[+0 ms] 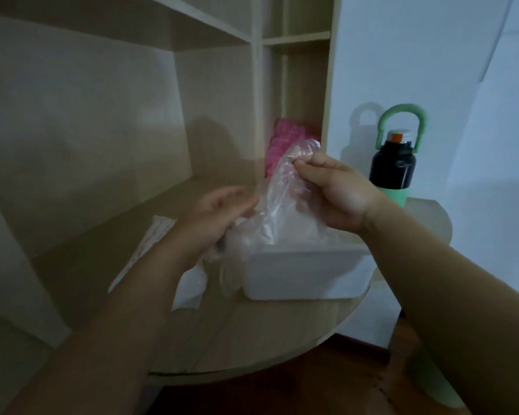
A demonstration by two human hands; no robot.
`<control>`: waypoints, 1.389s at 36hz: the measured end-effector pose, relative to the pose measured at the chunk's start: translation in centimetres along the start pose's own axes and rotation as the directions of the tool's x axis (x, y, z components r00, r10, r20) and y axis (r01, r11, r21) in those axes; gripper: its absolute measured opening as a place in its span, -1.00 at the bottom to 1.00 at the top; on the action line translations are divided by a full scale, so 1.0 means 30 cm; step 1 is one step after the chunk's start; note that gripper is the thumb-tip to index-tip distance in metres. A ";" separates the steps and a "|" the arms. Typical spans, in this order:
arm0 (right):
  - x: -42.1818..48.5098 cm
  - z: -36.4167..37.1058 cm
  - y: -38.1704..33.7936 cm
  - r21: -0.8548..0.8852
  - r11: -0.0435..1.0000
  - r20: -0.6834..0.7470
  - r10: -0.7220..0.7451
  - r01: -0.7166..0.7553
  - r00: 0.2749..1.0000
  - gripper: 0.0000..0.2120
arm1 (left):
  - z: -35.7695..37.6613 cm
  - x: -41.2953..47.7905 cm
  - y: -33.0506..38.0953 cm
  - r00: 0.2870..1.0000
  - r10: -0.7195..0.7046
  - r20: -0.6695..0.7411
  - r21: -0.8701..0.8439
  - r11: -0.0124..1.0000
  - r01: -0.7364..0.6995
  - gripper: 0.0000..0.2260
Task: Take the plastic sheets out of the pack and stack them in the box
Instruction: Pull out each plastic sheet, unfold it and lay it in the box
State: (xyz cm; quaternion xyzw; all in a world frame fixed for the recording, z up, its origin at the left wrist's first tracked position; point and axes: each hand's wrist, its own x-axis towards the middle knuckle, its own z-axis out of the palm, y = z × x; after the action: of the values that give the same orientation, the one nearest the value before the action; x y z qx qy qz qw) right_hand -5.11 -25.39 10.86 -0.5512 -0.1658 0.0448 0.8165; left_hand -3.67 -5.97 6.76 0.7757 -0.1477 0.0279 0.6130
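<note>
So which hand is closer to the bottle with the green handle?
Right. The right hand pinches the plastic sheet just left of the bottle, apart from it. The left hand is farther left, on the sheet's other side.

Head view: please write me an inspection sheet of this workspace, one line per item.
Surface: wooden desk, rounded front edge.
Job's things: white box on desk; plastic sheet held above it; flat clear pack lying left.
Clutter: white bag beside box; pink item in shelf compartment.
Grippers: right hand pinches sheet's top; left hand blurred at its lower part, grip unclear.
Cables: nothing seen.
Surroundings: shelf unit behind; black bottle with green handle at right; white wall.
</note>
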 end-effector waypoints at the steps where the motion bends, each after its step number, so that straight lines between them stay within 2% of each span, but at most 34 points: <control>1: 0.001 -0.005 -0.001 -0.002 1.000 0.009 -0.003 0.003 1.000 -0.60 | -0.003 0.006 0.005 0.999 0.001 0.036 0.008 1.000 -0.001 -0.38; 3: 0.004 -0.008 -0.004 0.013 1.000 0.029 -0.016 0.016 0.999 -0.78 | 0.000 0.010 0.024 0.992 0.000 0.123 0.047 0.999 -0.006 -0.37; 5: 0.010 -0.009 -0.011 0.043 0.999 0.059 -0.015 0.013 0.998 -0.91 | 0.013 0.015 0.049 0.983 -0.036 0.179 0.057 0.998 0.026 -0.51; 7: 0.017 -0.019 -0.017 0.064 0.998 0.075 -0.004 0.000 0.997 -0.90 | 0.028 0.025 0.065 0.969 -0.067 0.237 0.051 0.997 0.056 -0.71; 11: 0.018 -0.021 -0.034 0.187 0.982 0.139 -0.031 0.004 0.990 -0.89 | 0.055 0.041 0.073 0.958 -0.055 0.283 0.003 0.998 0.056 -0.62; 14: 0.020 -0.038 -0.046 0.196 0.981 0.147 -0.030 0.000 0.989 -0.89 | 0.055 0.057 0.072 0.960 -0.010 0.279 -0.063 0.998 0.029 -0.72; 17: 0.023 -0.071 -0.054 0.016 1.000 -0.026 0.014 -0.014 1.000 -0.84 | 0.042 0.090 0.086 0.993 0.049 0.108 -0.083 0.996 -0.040 -0.91; 20: 0.014 -0.096 -0.052 -0.300 0.949 -0.261 0.016 -0.097 0.965 -0.88 | 0.000 0.121 0.102 0.991 0.080 -0.104 0.050 0.996 -0.075 -0.86; 23: 0.017 -0.132 -0.033 -0.612 0.771 -0.389 -0.101 -0.175 0.916 -0.77 | -0.044 0.166 0.093 0.952 0.171 -0.255 0.320 0.944 -0.084 -0.90; 25: 0.021 -0.151 -0.021 -0.770 0.591 -0.408 -0.166 -0.240 0.898 -0.77 | -0.054 0.185 0.089 0.889 0.256 -0.378 0.508 0.861 -0.032 -0.87; 27: 0.024 -0.175 -0.011 -0.875 0.370 -0.400 -0.186 -0.313 0.897 -0.76 | -0.043 0.179 0.091 0.823 0.378 -0.425 0.634 0.773 -0.028 -0.74; 29: 0.025 -0.194 -0.005 -0.923 0.137 -0.381 -0.171 -0.361 0.909 -0.71 | -0.019 0.162 0.094 0.796 0.499 -0.343 0.693 0.706 -0.144 -0.68; 31: 0.026 -0.209 0.002 -0.926 -0.043 -0.366 -0.150 -0.376 0.918 -0.65 | 0.016 0.138 0.101 0.820 0.550 -0.159 0.710 0.640 -0.292 -0.69; 33: 0.026 -0.216 0.004 -0.922 -0.095 -0.357 -0.171 -0.376 0.918 -0.62 | 0.046 0.117 0.112 0.884 0.464 0.061 0.675 0.633 -0.379 -0.72; 35: 0.028 -0.221 -0.001 -0.926 -0.108 -0.338 -0.198 -0.363 0.920 -0.59 | 0.061 0.119 0.117 0.932 0.228 0.282 0.679 0.639 -0.361 -0.69; 37: 0.032 -0.220 -0.008 -0.934 -0.071 -0.330 -0.208 -0.350 0.921 -0.57 | 0.072 0.129 0.108 0.913 -0.043 0.405 0.730 0.616 -0.295 -0.63; 38: 0.031 -0.216 -0.011 -0.943 -0.020 -0.321 -0.207 -0.333 0.924 -0.57 | 0.079 0.136 0.095 0.899 -0.128 0.420 0.746 0.612 -0.261 -0.57; 40: 0.029 -0.203 -0.010 -0.948 0.168 -0.300 -0.181 -0.271 0.937 -0.57 | 0.095 0.152 0.063 0.898 -0.195 0.396 0.763 0.614 -0.203 -0.41; 41: 0.028 -0.197 -0.006 -0.931 0.285 -0.283 -0.162 -0.229 0.945 -0.59 | 0.104 0.159 0.048 0.905 -0.181 0.384 0.769 0.606 -0.205 -0.35; 42: 0.027 -0.186 -0.002 -0.897 0.400 -0.264 -0.149 -0.186 0.953 -0.63 | 0.114 0.166 0.033 0.912 -0.149 0.383 0.764 0.605 -0.222 -0.33; 43: 0.025 -0.173 -0.003 -0.841 0.522 -0.252 -0.147 -0.141 0.957 -0.69 | 0.122 0.172 0.020 0.913 -0.097 0.395 0.736 0.628 -0.252 -0.41; 44: 0.024 -0.161 -0.006 -0.755 0.649 -0.250 -0.147 -0.097 0.957 -0.77 | 0.129 0.176 0.011 0.914 -0.030 0.404 0.696 0.659 -0.286 -0.57; 45: 0.024 -0.148 -0.012 -0.629 0.776 -0.253 -0.135 -0.057 0.958 -0.85 | 0.136 0.175 0.010 0.918 0.042 0.395 0.668 0.673 -0.319 -0.72; 46: 0.027 -0.137 -0.020 -0.478 0.878 -0.257 -0.114 -0.024 0.960 -0.88 | 0.139 0.175 0.008 0.923 0.124 0.364 0.653 0.673 -0.348 -0.75; 48: 0.042 -0.125 -0.037 -0.238 0.971 -0.275 -0.081 0.014 0.958 -0.81 | 0.137 0.176 0.003 0.923 0.289 0.254 0.642 0.664 -0.384 -0.72; 50: 0.057 -0.122 -0.051 -0.193 0.981 -0.320 -0.090 0.028 0.943 -0.79 | 0.124 0.167 0.009 0.888 0.449 0.105 0.643 0.650 -0.405 -0.79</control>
State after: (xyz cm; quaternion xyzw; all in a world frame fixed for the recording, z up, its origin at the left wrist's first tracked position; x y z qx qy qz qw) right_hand -2.50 -28.78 11.39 -0.6195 -0.0480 -0.0877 0.7786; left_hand 0.53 -10.58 7.24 0.8806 -0.2873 0.2450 0.2862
